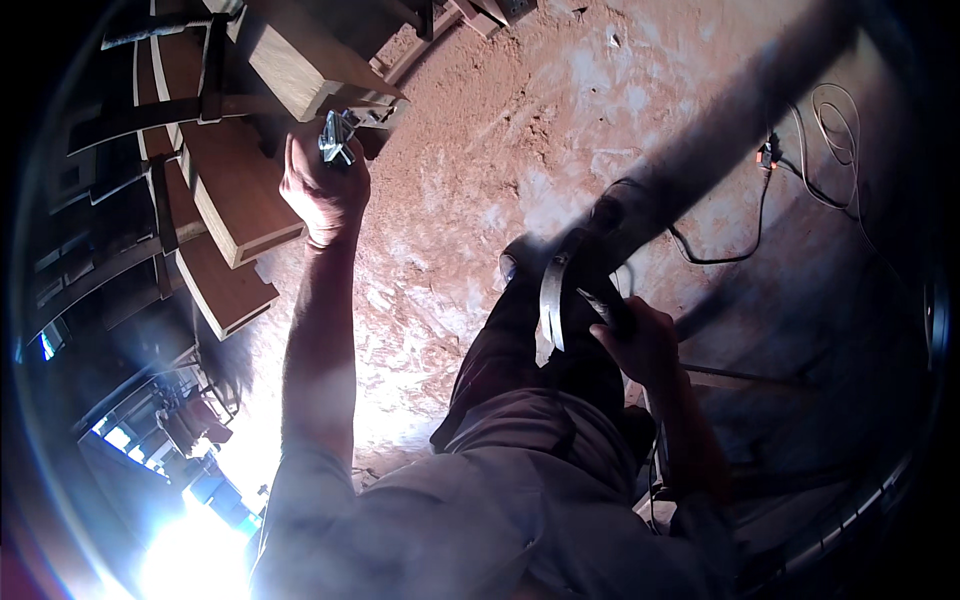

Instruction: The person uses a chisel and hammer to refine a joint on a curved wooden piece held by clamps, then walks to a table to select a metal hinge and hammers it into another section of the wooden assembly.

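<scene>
My left hand (328, 195) is raised at the end of a pale wooden beam (298, 75), its fingers closed round a small silvery metal fitting (337, 138). The fitting's exact kind is unclear, and it sits close against or touching the beam's grooved end. In my right hand (645, 345), low in front of my legs, is a hammer with a dark handle (607, 303). The hammer's long curved steel head (552, 300) catches the light, away from the wood.
More wooden beams (235, 195) jut out at the left, with dark metal bars (165, 120) across them. A dark band, perhaps a shadow, crosses the dusty reddish floor (480, 130). Cables with an orange connector (768, 152) lie at the right. Strong glare (195, 560) fills the lower left.
</scene>
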Motion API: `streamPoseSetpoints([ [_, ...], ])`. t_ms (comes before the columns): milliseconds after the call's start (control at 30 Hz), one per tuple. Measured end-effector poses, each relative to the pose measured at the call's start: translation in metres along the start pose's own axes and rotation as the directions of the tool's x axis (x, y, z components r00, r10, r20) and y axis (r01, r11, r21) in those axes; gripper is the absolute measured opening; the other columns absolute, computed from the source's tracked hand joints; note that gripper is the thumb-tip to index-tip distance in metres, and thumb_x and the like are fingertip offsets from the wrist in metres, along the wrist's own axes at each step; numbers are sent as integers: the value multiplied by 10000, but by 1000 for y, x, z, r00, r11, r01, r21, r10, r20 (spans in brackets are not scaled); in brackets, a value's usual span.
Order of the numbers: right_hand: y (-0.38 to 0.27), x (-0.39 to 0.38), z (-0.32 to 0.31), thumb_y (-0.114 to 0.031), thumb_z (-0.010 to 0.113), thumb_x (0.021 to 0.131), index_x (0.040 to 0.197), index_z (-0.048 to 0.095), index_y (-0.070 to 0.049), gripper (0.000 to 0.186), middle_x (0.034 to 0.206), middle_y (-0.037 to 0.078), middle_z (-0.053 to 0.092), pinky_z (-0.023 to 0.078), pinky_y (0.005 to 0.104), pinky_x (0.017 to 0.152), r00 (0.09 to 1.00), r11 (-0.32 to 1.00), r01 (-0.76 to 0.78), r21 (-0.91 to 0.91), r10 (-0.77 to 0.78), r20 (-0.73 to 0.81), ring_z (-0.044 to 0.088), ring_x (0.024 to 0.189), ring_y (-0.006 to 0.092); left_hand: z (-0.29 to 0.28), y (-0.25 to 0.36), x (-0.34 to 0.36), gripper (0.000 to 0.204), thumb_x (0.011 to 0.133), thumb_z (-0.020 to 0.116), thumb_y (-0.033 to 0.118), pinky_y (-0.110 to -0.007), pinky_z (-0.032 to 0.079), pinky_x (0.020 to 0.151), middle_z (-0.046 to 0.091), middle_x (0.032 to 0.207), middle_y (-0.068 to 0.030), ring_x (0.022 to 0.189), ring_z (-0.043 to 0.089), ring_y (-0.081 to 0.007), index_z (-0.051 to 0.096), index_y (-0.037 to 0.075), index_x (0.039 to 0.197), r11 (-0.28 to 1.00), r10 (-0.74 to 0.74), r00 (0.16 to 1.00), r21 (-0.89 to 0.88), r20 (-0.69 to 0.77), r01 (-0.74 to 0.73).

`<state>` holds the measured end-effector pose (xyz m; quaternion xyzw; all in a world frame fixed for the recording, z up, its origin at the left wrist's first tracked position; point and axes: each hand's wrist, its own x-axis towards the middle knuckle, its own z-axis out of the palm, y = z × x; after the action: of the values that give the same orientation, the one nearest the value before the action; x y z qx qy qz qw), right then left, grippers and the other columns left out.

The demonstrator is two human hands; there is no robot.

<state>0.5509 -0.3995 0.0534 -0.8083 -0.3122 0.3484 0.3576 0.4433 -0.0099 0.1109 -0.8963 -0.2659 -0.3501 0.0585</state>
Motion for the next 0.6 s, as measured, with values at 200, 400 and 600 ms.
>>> streamPoseSetpoints([
  [200,-16,34,30,-135,804,719,960,595,-52,330,763,116,640,515,358,571,948,923,311,225,-318,-6,663,662,306,5,-6,0,235,775,752,162,-346,526,595,618,820,-71,694,639,-269,593,93,933,994,110,994,29,11,-110],
  [400,-32,69,60,-92,757,757,1098,525,-22,419,899,151,643,534,357,600,836,835,534,132,-499,-229,671,739,313,7,-13,-5,231,778,742,168,-349,533,606,625,820,-71,710,653,-266,591,96,936,994,113,993,4,-38,-112],
  [600,-39,115,129,-79,763,766,1079,529,-45,392,835,123,637,506,357,579,808,712,583,392,-458,-372,662,692,314,7,-15,0,240,778,753,189,-351,528,586,625,780,-81,660,646,-273,583,89,914,992,122,992,28,-15,-122],
])
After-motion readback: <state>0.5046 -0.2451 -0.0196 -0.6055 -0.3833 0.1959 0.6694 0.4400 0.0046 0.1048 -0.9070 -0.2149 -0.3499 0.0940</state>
